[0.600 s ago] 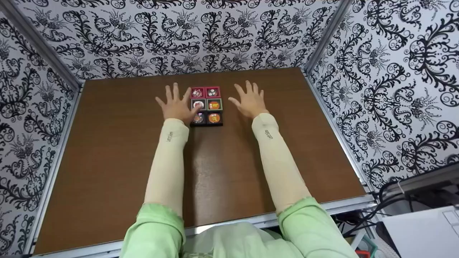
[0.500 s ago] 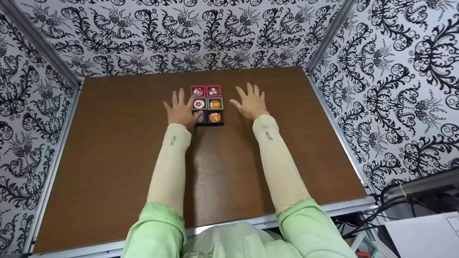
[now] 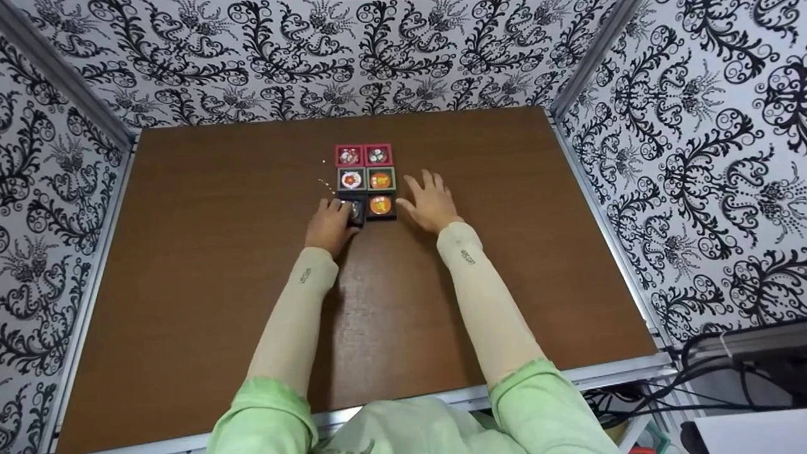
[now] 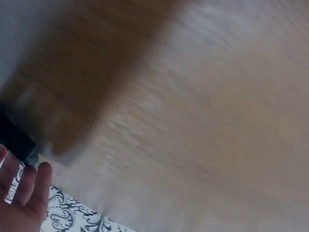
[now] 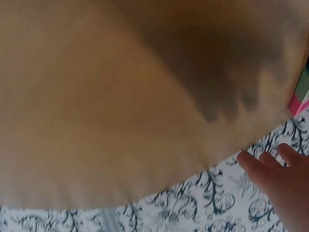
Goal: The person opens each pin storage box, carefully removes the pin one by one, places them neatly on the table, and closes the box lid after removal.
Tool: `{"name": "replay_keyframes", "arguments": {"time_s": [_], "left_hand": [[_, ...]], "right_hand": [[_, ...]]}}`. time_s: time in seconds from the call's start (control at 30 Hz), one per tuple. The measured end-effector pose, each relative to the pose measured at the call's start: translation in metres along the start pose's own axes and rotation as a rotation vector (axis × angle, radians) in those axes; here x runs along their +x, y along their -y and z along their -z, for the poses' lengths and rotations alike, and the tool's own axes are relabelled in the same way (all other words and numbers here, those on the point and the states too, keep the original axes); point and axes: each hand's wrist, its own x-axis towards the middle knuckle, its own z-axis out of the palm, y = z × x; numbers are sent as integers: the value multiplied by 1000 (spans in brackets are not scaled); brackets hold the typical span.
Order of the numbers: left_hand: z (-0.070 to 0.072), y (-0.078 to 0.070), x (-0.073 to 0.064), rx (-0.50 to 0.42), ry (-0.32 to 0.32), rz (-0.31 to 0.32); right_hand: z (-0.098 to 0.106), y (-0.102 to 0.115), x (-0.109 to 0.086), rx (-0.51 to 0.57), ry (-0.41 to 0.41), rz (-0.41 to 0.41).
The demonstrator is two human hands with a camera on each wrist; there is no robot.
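Small square boxes stand in two columns in the head view. Two pink-red boxes (image 3: 364, 156) form the back row, and two grey-green boxes (image 3: 366, 180) the middle row. Each box holds a round disc-like piece. At the front left, my left hand (image 3: 328, 226) grips a black box (image 3: 357, 214), fingers over its left side and thumb at its near edge. That box's dark side (image 4: 17, 140) shows at the fingertips in the left wrist view. The other black box (image 3: 381, 206) holds an orange disc. Just right of it, my right hand (image 3: 432, 205) has its fingers spread, holding nothing.
The boxes stand on a brown wooden table (image 3: 220, 265) with a metal frame edge. Patterned panels (image 3: 302, 63) rise at the back and both sides. Small white specks (image 3: 326, 184) show left of the boxes. Cables (image 3: 681, 378) hang beyond the right front corner.
My left hand has come back toward me, and its spread fingers have closed on the front left black box. My right hand has shifted nearer to me, fingers still spread.
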Motion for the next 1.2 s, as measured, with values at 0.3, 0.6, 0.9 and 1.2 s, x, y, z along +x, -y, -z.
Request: {"name": "replay_keyframes", "arguments": {"time_s": [0.3,0.6,0.9,1.2], "left_hand": [[13,9,13,50,61,44],[12,18,11,3,51,-61],[13,1,-12,-187,4,-109],[34,-30,-5,-240,-116,-239]], "right_hand": [[-7,14,1,-73,-134,243],[-29,35,-37,134,-304,383],[-54,62,-50,952,75,127],[-44,66,-39,1933,379,-123]]}}
